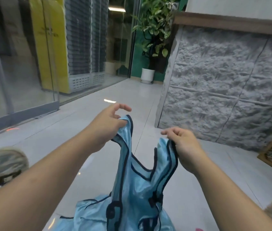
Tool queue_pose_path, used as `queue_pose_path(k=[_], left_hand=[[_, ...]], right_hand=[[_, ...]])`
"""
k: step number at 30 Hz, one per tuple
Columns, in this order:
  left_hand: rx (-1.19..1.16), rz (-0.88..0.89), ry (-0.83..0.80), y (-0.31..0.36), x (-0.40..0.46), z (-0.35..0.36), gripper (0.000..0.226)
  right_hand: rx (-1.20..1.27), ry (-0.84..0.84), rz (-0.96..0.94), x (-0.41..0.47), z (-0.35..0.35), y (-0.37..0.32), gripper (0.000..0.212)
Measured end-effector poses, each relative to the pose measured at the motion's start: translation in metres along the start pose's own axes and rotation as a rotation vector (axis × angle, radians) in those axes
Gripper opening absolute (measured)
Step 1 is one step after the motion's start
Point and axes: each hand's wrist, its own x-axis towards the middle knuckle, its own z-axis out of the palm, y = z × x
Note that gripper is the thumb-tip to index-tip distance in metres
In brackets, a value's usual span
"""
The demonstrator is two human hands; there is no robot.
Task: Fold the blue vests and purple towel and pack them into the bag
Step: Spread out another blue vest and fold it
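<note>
A shiny light-blue vest [137, 184] with dark navy trim hangs in the air in front of me, held up by its two shoulder straps. My left hand [108, 125] pinches the left strap near its top, with the other fingers spread. My right hand [181, 142] grips the right strap, slightly lower. More light-blue fabric [88, 215] lies bunched on the floor below the hanging vest. A small pink-purple edge [198, 229] shows at the bottom of the view; I cannot tell what it is. No bag is visible.
I am low over a pale tiled floor [85, 130]. A grey textured wall panel [223, 90] stands on the right, glass partitions [23, 64] on the left, a potted plant [151, 47] at the back. Camouflage-patterned knees [7, 162] sit at the lower left and right.
</note>
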Motion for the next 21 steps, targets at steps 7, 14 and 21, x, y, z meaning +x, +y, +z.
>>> queue_pose_path(k=[7,14,21], left_hand=[[0.018,-0.132,-0.081,-0.019,-0.017,0.042,0.044],[0.004,-0.072,0.083,-0.02,-0.007,0.024,0.042],[-0.034,-0.049,0.167,-0.021,-0.002,0.016,0.043]], right_hand=[[0.029,0.047,0.097,-0.01,0.023,0.038,0.027],[-0.336,-0.298,0.177,-0.023,0.012,0.073,0.022],[-0.889,-0.566,0.347,-0.056,0.034,0.157,0.046]])
